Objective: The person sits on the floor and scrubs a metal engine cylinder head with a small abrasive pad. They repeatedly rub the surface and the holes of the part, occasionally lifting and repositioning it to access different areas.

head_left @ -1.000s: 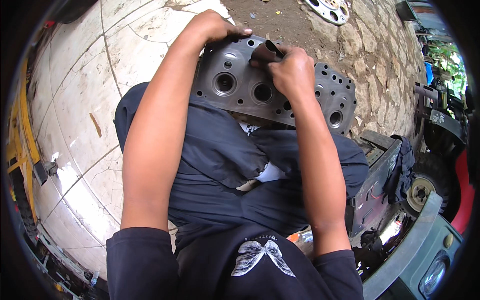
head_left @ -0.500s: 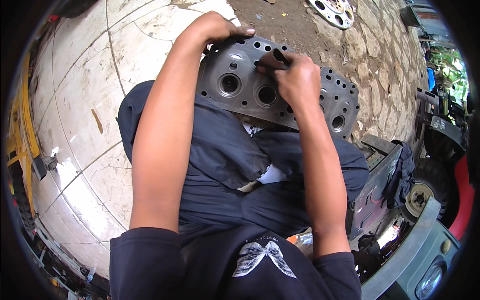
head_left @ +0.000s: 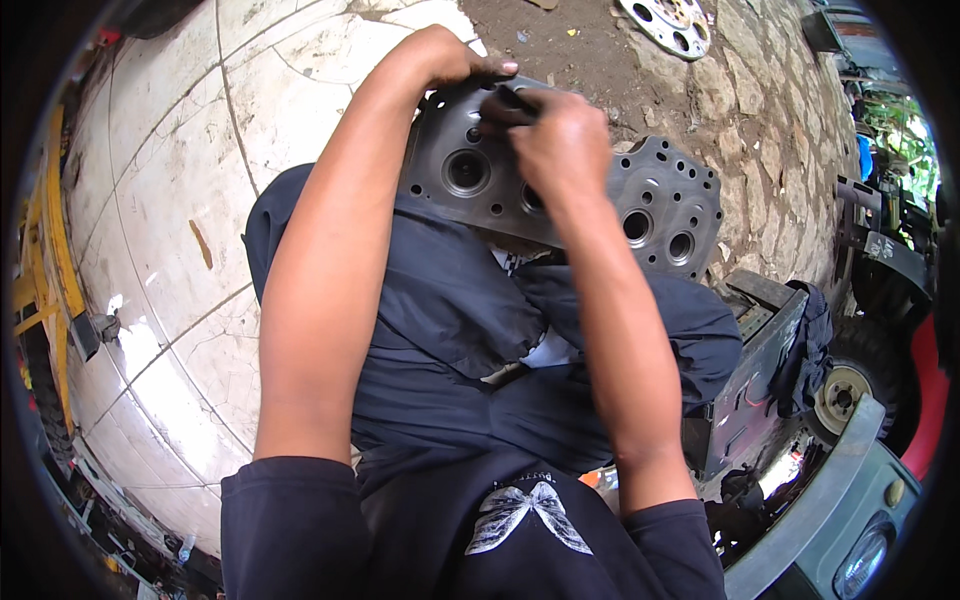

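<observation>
A grey metal engine cylinder head [head_left: 500, 175], with several round ports and bolt holes, lies aslant beyond my bent legs. My left hand [head_left: 448, 60] grips its far left edge, the thumb along the rim and the other fingers mostly hidden. Over the left half of the flat face, my right hand [head_left: 566, 135] is closed on a folded dark brown sheet, which looks like sandpaper [head_left: 496, 110]. The sheet is pressed to the metal and smeared by motion. My right hand and forearm cover part of the middle ports.
A round metal plate with holes [head_left: 672, 22] lies on the stone paving at the far right. Nearer on the right stand a metal box [head_left: 735, 415], a wheel [head_left: 842, 398] and a green vehicle part with a headlamp [head_left: 862, 562]. A yellow frame [head_left: 62, 250] stands left of the pale tiles.
My right hand has slid left across the cylinder head with the sandpaper, uncovering a port on the right. My left hand keeps its hold on the edge.
</observation>
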A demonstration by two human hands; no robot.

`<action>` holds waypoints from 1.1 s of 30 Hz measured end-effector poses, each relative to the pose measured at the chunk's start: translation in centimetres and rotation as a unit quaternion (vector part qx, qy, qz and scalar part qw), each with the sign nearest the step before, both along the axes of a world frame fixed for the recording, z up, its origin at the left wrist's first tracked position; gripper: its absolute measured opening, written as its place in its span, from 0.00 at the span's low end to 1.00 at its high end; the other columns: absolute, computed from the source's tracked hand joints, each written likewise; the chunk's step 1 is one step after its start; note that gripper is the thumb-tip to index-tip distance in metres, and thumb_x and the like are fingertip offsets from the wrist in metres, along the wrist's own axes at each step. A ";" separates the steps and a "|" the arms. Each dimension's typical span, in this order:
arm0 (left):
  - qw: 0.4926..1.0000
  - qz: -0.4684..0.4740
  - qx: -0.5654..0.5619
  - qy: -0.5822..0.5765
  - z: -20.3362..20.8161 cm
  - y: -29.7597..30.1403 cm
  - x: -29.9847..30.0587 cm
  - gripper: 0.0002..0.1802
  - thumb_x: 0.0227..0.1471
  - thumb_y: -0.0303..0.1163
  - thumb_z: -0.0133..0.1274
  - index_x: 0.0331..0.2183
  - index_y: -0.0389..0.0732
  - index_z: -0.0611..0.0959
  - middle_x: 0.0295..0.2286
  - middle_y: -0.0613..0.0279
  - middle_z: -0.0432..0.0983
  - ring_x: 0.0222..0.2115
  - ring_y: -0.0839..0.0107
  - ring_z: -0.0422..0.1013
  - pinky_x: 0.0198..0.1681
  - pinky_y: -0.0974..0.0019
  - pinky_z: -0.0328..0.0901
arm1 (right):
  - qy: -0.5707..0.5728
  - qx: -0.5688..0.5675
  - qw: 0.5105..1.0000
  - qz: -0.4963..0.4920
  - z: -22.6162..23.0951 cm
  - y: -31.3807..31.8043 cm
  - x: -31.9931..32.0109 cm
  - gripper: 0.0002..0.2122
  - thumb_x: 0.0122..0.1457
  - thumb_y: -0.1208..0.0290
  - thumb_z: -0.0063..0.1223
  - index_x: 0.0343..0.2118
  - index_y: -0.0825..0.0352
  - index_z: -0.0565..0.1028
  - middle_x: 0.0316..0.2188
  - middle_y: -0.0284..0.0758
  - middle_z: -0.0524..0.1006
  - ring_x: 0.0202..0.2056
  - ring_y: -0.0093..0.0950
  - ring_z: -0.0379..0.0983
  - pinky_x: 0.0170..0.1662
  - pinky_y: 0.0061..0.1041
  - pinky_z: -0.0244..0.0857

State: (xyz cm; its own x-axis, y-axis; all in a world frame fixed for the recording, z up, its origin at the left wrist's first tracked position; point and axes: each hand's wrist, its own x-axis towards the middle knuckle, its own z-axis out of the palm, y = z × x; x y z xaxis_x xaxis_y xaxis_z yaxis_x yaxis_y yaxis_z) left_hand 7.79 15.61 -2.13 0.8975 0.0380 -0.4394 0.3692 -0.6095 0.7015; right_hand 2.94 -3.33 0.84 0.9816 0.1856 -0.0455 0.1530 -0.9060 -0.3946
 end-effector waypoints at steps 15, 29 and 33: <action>0.995 0.009 -0.002 0.101 4.4 2.7 -1.6 0.19 0.60 0.39 0.65 0.43 0.31 0.89 0.37 0.50 0.87 0.36 0.62 0.82 0.34 0.57 0.81 | 0.049 -0.009 0.999 -0.005 1.0 3.8 0.0 0.16 0.53 0.68 0.67 0.47 0.48 0.87 0.39 0.41 0.87 0.44 0.45 0.84 0.51 0.45 0.77; 0.995 -0.001 0.099 0.035 6.3 5.4 -5.2 0.21 0.64 0.43 0.58 0.46 0.34 0.89 0.34 0.54 0.88 0.30 0.69 0.79 0.32 0.63 0.72 | 0.015 -0.004 1.000 0.023 0.1 4.5 -0.4 0.15 0.52 0.72 0.64 0.43 0.48 0.88 0.38 0.42 0.87 0.42 0.45 0.84 0.49 0.45 0.77; 0.992 0.006 0.122 0.022 7.2 5.8 -6.2 0.22 0.64 0.42 0.57 0.45 0.32 0.88 0.35 0.52 0.88 0.33 0.66 0.81 0.38 0.61 0.73 | 0.082 0.059 0.995 -0.008 -1.2 -0.8 0.8 0.13 0.54 0.70 0.65 0.43 0.50 0.89 0.36 0.39 0.87 0.43 0.40 0.85 0.50 0.43 0.77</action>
